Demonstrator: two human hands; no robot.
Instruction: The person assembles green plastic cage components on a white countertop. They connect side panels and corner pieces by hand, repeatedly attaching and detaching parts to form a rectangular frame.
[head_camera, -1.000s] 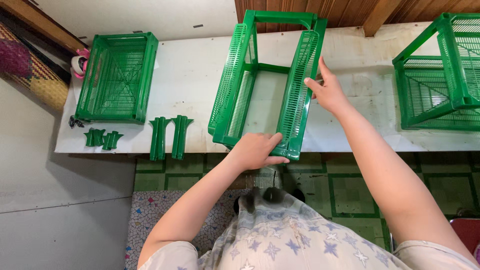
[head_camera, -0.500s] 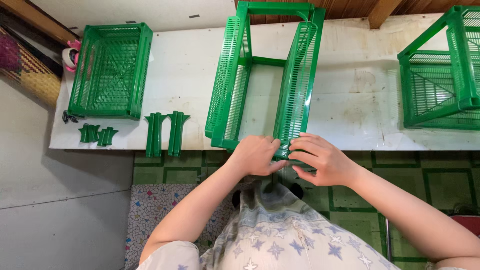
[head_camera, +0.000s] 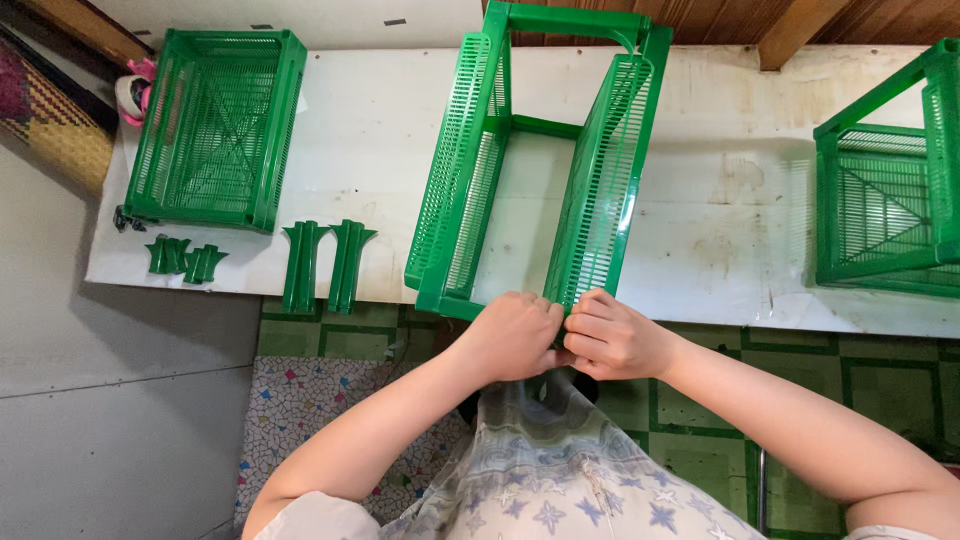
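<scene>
A green plastic crate frame (head_camera: 530, 160) with slatted side panels stands on the white table (head_camera: 720, 200), its near end over the table's front edge. My left hand (head_camera: 515, 335) and my right hand (head_camera: 610, 335) are pressed together at the frame's near right corner, fingers curled on the lower end of the right side panel (head_camera: 600, 180). The corner itself is hidden under my hands.
A finished green crate (head_camera: 215, 125) lies at the table's left, another green crate (head_camera: 890, 200) at the right edge. Two long green corner pieces (head_camera: 325, 262) and short green pieces (head_camera: 185, 257) lie near the front edge. Tiled floor below.
My right hand came down from the far end of the right panel to the near corner, joining my left hand. The frame has shifted slightly.
</scene>
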